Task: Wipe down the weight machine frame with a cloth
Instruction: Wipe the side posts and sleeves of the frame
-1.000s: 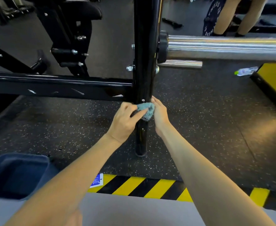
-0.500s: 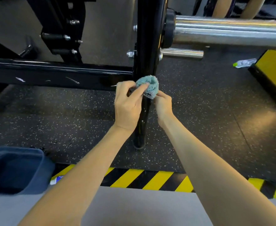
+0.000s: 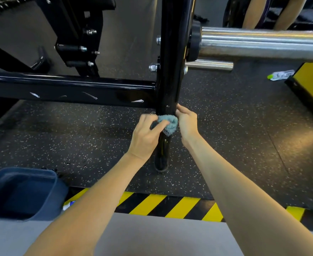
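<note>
**Head view:** The teal cloth (image 3: 167, 123) was seen looped round the black upright post (image 3: 172, 71) of the weight machine frame (image 3: 74, 39), just below the joint where the horizontal crossbar (image 3: 68, 87) met the post. The cloth was gripped by both hands. The left hand (image 3: 146, 137) was curled round its left end with the thumb laid across the fabric. The right hand (image 3: 187, 122) was pinched on its right end, against the side of the post.

Half a second earlier the cloth had been held higher, level with the crossbar joint. It had since been drawn back down the post, to about where it had been a second before. One up-and-down stroke was therefore judged to have been completed on this short stretch. The wiping was judged to be under way and far from finished. The lowest part of the post, down to its foot on the speckled rubber floor (image 3: 244, 135), had not been reached by the cloth in this stroke. Pale scuffs were left showing on the crossbar.

A chrome sleeve (image 3: 262, 43) was shown projecting to the right of the post. A blue bin (image 3: 20, 193) was seen at lower left, beside the yellow-and-black hazard stripe (image 3: 161, 206).
</note>
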The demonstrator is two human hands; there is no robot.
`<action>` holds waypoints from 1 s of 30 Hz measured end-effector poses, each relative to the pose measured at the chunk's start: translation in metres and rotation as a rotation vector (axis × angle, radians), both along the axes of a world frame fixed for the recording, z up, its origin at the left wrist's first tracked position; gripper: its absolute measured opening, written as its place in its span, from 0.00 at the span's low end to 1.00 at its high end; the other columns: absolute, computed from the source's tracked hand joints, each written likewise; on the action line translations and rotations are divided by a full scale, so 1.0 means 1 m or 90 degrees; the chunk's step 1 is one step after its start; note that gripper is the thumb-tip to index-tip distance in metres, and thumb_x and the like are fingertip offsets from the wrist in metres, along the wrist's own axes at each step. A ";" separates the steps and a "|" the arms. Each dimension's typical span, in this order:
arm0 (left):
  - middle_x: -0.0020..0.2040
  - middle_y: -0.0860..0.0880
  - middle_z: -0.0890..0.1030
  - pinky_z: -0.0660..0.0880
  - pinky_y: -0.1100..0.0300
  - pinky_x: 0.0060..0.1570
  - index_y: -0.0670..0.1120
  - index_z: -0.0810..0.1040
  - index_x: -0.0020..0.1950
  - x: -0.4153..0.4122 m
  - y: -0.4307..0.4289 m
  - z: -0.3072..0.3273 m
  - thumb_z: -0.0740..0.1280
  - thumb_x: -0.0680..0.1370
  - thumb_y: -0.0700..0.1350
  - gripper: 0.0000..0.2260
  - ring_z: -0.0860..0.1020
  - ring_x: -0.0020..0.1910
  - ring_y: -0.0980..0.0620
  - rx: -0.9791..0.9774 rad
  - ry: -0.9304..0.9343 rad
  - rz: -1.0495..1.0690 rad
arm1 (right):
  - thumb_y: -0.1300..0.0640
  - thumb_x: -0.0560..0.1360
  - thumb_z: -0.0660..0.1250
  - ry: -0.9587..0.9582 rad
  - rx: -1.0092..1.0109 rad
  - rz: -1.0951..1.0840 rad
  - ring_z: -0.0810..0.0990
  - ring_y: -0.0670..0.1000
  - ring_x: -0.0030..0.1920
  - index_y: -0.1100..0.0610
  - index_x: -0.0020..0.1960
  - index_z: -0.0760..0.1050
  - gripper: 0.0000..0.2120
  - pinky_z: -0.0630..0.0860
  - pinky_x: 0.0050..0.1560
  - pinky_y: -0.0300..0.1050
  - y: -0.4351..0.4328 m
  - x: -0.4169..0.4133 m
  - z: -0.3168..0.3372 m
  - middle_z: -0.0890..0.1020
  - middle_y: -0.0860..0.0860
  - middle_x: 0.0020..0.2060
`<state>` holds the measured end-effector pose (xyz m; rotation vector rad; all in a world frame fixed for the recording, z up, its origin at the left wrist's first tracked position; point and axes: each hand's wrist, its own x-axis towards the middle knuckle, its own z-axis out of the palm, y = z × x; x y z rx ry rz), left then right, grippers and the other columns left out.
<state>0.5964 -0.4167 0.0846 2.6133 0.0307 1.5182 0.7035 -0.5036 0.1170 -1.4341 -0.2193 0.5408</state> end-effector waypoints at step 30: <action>0.47 0.47 0.69 0.74 0.57 0.37 0.42 0.83 0.50 0.000 -0.003 0.026 0.65 0.78 0.39 0.07 0.69 0.43 0.48 0.002 0.041 -0.019 | 0.73 0.77 0.56 0.066 0.065 0.008 0.81 0.42 0.35 0.59 0.55 0.80 0.17 0.76 0.33 0.33 -0.008 -0.003 0.012 0.83 0.55 0.44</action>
